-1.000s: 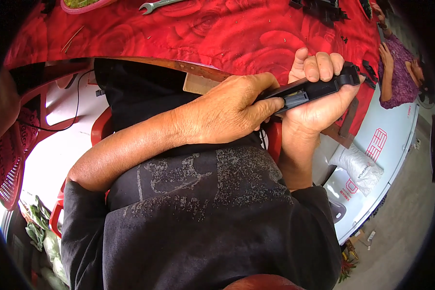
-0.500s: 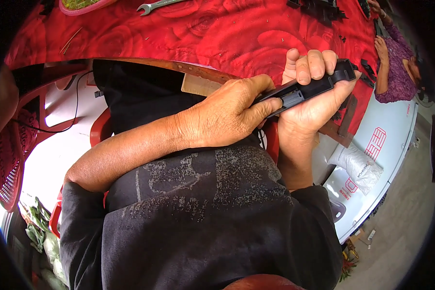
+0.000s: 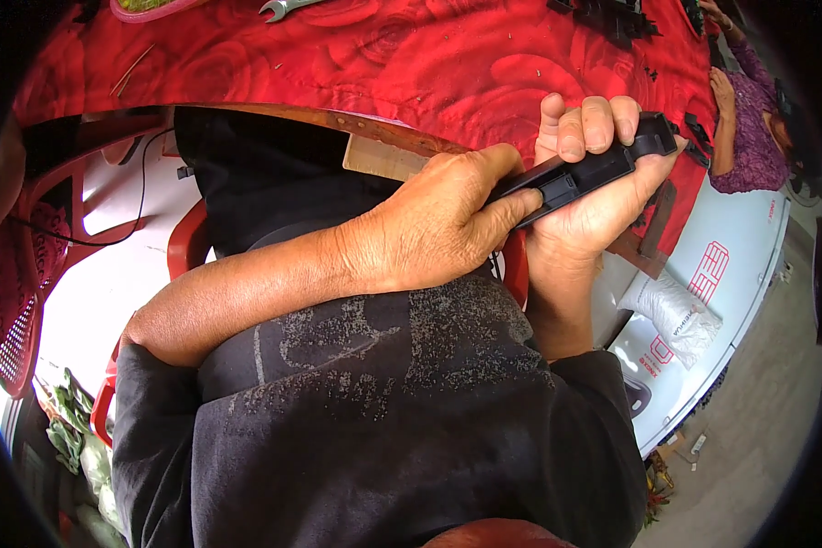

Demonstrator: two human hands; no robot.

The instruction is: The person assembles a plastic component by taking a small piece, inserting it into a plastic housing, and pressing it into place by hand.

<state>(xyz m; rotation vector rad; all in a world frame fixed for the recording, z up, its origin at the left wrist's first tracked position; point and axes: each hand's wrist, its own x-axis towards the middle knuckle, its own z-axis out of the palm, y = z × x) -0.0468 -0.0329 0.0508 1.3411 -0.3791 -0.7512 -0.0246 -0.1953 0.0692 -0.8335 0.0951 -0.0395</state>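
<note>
A long black plastic part [image 3: 603, 170], with a channel along its upper face, slants up to the right between my two hands. My left hand [image 3: 447, 215] grips its lower-left end, the thumb pressed on the channel near a small inset piece [image 3: 558, 191]. From beneath, my right hand [image 3: 603, 196] wraps the upper-right end, its fingers curled over the far edge and the thumb along the near side. The left hand's fingers under the part are hidden. The part is held above my lap, close to the table's edge.
A red rose-patterned cloth covers the table [image 3: 338, 68]. On it lie a wrench [image 3: 288, 7], a pink-rimmed bowl [image 3: 155, 11] and black plastic pieces [image 3: 612, 18]. Another person [image 3: 749, 128] in purple is at the right. A white bag [image 3: 676, 315] rests on a pale panel [image 3: 731, 301].
My left hand and the black plastic part have shifted very slightly right and down. Both hands keep their grip, and the left thumb stays pressed on the channel.
</note>
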